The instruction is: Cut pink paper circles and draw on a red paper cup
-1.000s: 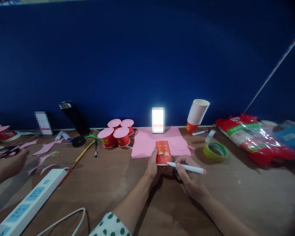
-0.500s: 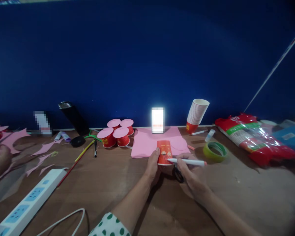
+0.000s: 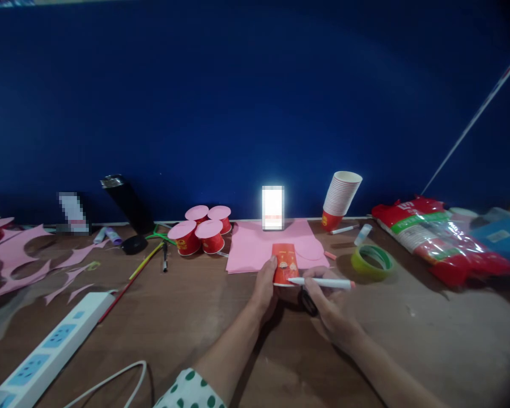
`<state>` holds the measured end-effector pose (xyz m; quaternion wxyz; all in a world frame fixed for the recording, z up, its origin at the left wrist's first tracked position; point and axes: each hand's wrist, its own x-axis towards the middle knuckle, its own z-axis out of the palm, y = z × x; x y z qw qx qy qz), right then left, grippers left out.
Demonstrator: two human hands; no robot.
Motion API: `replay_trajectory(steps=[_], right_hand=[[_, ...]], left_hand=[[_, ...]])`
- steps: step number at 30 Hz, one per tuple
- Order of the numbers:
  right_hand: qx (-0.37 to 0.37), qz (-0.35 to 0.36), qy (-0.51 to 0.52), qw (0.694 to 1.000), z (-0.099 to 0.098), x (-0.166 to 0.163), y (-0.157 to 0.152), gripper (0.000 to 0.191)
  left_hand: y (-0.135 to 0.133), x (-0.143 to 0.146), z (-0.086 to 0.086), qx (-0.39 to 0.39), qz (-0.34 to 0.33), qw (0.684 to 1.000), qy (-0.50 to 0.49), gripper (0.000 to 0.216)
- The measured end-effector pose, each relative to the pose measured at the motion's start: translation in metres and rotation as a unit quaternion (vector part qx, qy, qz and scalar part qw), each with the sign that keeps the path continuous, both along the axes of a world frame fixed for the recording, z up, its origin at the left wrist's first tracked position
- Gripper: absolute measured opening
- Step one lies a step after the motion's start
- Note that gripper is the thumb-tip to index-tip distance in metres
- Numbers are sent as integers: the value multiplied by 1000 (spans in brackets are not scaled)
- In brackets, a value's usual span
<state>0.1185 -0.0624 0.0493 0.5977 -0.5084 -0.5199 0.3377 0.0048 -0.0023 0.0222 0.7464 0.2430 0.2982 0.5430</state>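
one red paper cup [image 3: 284, 265], gripped in the left hand [image 3: 265, 283], between both hands; one white marker [image 3: 325, 282], pinched in the right hand [image 3: 326, 300], tip at the cup; pink paper [image 3: 250, 245], beyond the hands; tape roll [image 3: 369, 272], right of the right hand.

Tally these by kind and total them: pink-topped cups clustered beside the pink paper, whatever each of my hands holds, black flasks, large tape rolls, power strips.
Pink-topped cups: 4
Red cup in your left hand: 1
White marker in your right hand: 1
Black flask: 1
Large tape roll: 1
Power strip: 1
Total: 9
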Motion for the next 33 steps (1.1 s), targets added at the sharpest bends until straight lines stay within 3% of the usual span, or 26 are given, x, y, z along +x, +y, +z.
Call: replay_trajectory(steps=[10,19,26,33], right_hand=[[2,-29,5,1000,-2,-1,2,19],[-4,5,1,1000,-2,0,1,19],[16,-27,-16,999,0,-1,2,20],[-15,1,-7,1000,-1,1,0,23]], left_hand=[[-4,1,5,13,-5,1000,10,40],[-3,1,4,9,0,1000,23,41],[-3,1,3,12,-5,1000,20,40],[-2,1,2,10,1,1000,23,44]])
